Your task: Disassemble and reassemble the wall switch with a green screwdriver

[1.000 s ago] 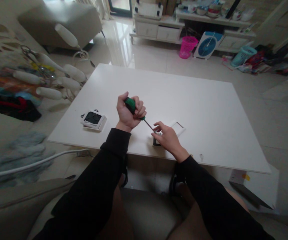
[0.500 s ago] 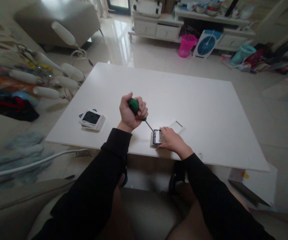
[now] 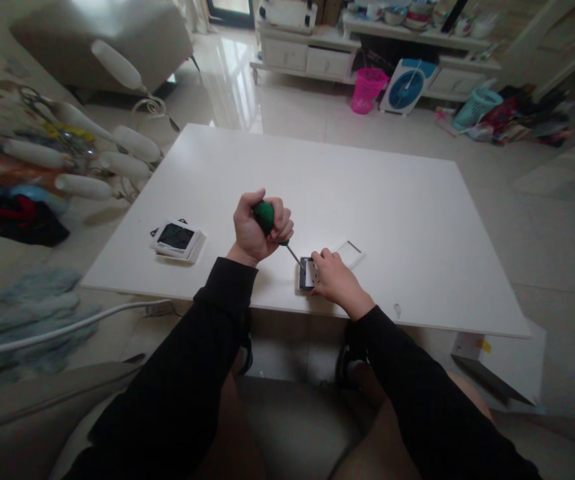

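My left hand (image 3: 257, 229) is wrapped round the green handle of a screwdriver (image 3: 264, 217). Its metal shaft slants down to the right, and the tip meets the left part of a wall socket (image 3: 309, 274). The socket has a white face with dark slots and a dark frame edge. My right hand (image 3: 336, 279) grips the socket from its right side against the table, covering that end. Just behind the right hand lies a white rectangular cover frame (image 3: 351, 253). Off to the left rests a stack of white plates with a dark panel on top (image 3: 177, 239).
The white table (image 3: 392, 200) has its near edge just before my knees. A metal stand with white rounded tips (image 3: 134, 143) rises by its left side. A small clear scrap (image 3: 397, 309) lies near the front edge. Beyond stand a pink basket (image 3: 368, 90) and a blue fan (image 3: 407, 87).
The whole view has shifted slightly, so most things appear a little further left. Both hands keep their grips, and the screwdriver tip stays on the socket's left part.
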`<state>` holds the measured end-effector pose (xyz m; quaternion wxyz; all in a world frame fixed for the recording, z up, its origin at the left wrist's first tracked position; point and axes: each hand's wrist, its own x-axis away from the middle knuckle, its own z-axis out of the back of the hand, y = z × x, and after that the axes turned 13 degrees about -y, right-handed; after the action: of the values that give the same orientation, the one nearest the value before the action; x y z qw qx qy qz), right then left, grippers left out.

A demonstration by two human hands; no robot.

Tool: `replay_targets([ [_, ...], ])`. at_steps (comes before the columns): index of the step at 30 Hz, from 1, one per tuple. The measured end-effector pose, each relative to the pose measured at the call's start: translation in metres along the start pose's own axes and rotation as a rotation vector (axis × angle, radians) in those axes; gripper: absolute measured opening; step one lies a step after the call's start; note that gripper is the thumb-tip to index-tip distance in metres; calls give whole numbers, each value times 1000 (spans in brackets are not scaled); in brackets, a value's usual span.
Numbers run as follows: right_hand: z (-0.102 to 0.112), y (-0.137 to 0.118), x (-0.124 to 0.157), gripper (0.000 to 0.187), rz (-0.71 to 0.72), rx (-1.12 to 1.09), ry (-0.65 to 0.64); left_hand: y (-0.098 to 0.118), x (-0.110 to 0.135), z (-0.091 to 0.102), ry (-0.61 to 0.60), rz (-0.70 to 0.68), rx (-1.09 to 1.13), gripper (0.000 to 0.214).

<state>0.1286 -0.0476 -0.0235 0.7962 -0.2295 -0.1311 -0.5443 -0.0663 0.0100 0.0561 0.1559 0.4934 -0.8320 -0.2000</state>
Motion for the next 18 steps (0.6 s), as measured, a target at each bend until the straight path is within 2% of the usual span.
replay_targets([
  [4,-1,1,-1,66,9,-6,9,-5,-1,0,-3,23,21,72],
  [8,0,2,-2,70,-11,-14,-10,-10,-3,1,-57,36,-27,71],
  [12,1,2,-3,75,-22,-22,-28,-14,-5,2,-116,46,-102,70],
  [18,3,1,-2,70,-29,-23,-49,-18,-8,5,-212,6,-268,68],
])
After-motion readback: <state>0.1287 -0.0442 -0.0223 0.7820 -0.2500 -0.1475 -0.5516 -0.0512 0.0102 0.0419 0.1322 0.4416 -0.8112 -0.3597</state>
